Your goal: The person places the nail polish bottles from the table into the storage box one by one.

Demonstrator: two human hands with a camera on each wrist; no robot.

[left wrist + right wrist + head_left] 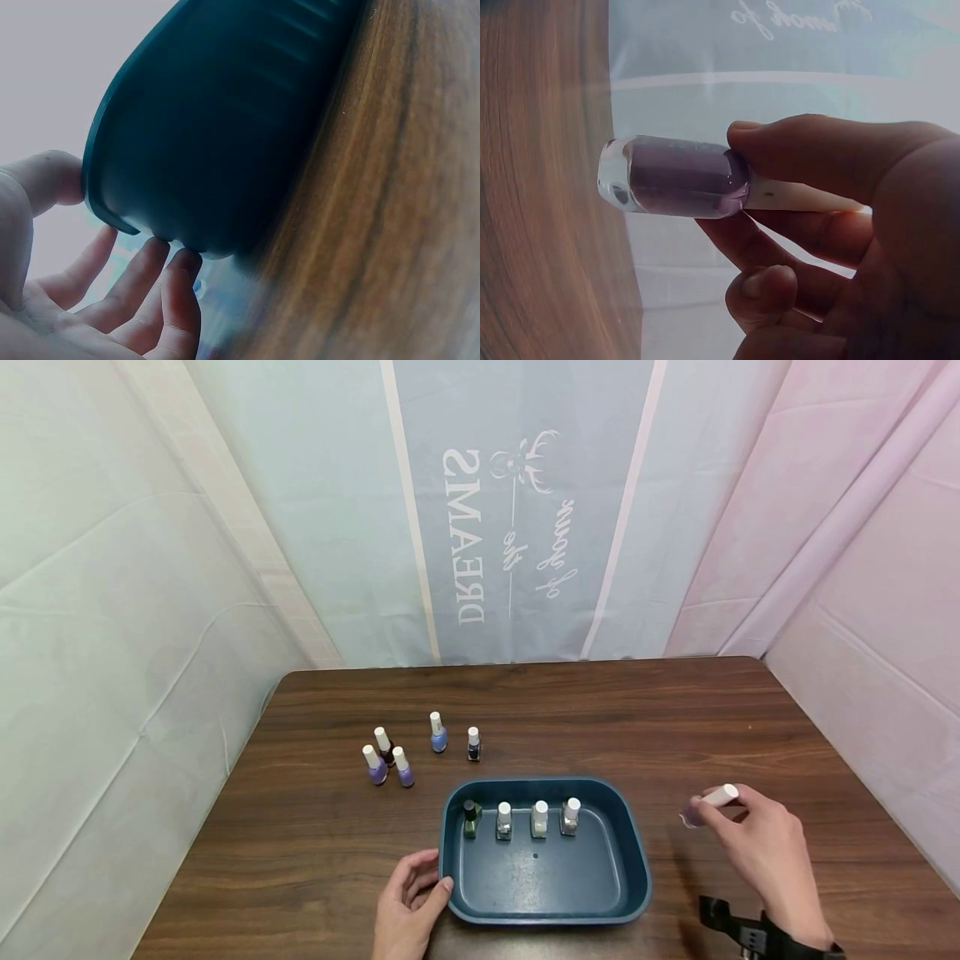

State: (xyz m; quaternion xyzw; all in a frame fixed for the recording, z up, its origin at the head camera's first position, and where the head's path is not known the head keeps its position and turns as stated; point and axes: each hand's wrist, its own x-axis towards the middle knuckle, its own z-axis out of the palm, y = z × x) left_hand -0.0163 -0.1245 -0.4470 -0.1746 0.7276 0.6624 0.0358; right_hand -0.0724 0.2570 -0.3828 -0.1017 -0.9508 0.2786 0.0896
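Observation:
My right hand [768, 843] holds a nail polish bottle [686, 178] above the table, right of the tray. Its polish is dusky purple and its cap white; thumb and fingers pinch it around the cap and shoulder, with the base tipped to the left. At the left side of the dark teal tray [540, 893], my left hand [408, 906] grips the edge, thumb on the rim and fingertips against the outer wall. Along the tray's far side stand a dark green bottle [471, 820] with a black cap and three white-capped bottles, among them a pale one [539, 820].
Behind the tray's left part stand a blue bottle [438, 739] and a small dark bottle [473, 745]. Farther left, two purple bottles and a dark bottle [386, 747] cluster on the wooden table [300, 860]. Fabric curtains [360, 485] hang beyond the table's edges.

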